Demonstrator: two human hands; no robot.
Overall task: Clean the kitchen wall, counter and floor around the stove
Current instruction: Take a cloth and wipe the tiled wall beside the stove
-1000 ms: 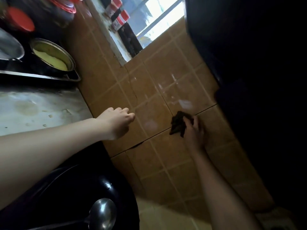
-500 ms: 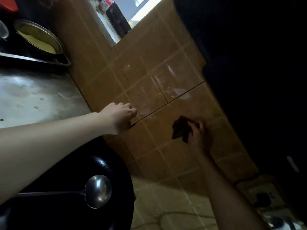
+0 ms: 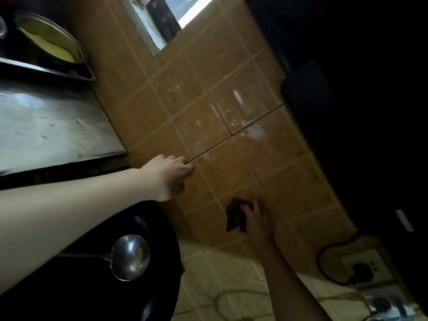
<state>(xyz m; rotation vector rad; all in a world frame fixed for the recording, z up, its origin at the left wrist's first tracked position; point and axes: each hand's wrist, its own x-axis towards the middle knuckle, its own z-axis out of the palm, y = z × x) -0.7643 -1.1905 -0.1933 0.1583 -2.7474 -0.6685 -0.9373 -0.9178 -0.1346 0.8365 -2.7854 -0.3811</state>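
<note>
Two hands on the tiled wall (image 3: pixel 231 72): right hand (image 3: pixel 257 222) clamped round dark cloth (image 3: pixel 235 216), left hand (image 3: pixel 171 176) curled, empty.

My right hand (image 3: pixel 257 222) gripping dark cloth (image 3: pixel 236 214) against tiled wall (image 3: pixel 278 158), my left hand (image 3: pixel 169 174) curled beside the counter (image 3: pixel 58 126), ladle (image 3: pixel 129 257) in wok (image 3: pixel 92 293)

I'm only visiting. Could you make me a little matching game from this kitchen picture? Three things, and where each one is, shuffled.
Things: 1 dark crumpled cloth; 2 shiny steel ladle; 3 round metal pot.
Places: A in the black wok; B top left, yellow inside; C gripped by the right hand against the brown wall tiles.
Pairs: 1-C, 2-A, 3-B.
</note>
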